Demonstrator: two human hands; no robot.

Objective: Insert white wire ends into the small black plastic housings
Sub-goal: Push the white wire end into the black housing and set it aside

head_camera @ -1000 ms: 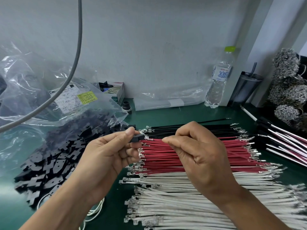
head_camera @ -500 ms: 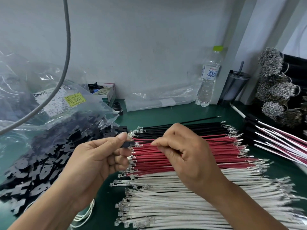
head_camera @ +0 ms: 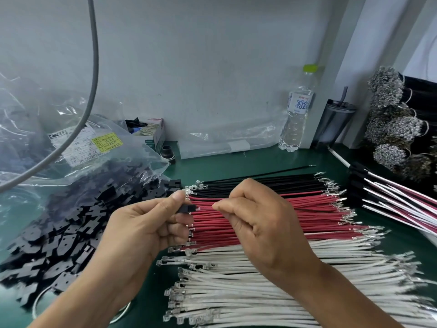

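My left hand [head_camera: 146, 223] pinches a small black plastic housing [head_camera: 185, 208] between thumb and fingers, above the wire rows. My right hand [head_camera: 262, 223] pinches a white wire [head_camera: 203, 207] whose short visible end reaches the housing's right side; whether its tip is inside cannot be told. The rest of that wire is hidden under my right hand. White wires [head_camera: 260, 301] with metal terminals lie in a pile on the green mat below the hands. A heap of loose black housings [head_camera: 59, 233] lies at the left.
Red wires [head_camera: 314, 218] and black wires [head_camera: 272, 183] lie in rows behind the white ones. A clear plastic bag [head_camera: 71, 143] covers the housings' far side. A water bottle [head_camera: 296, 114], a dark tumbler [head_camera: 335, 121] and bundled harnesses [head_camera: 390, 197] stand at the right. A grey cable [head_camera: 93, 67] hangs at the left.
My hands have come closer together, and the white wire's end now meets the black housing. The view has shifted slightly to the right.
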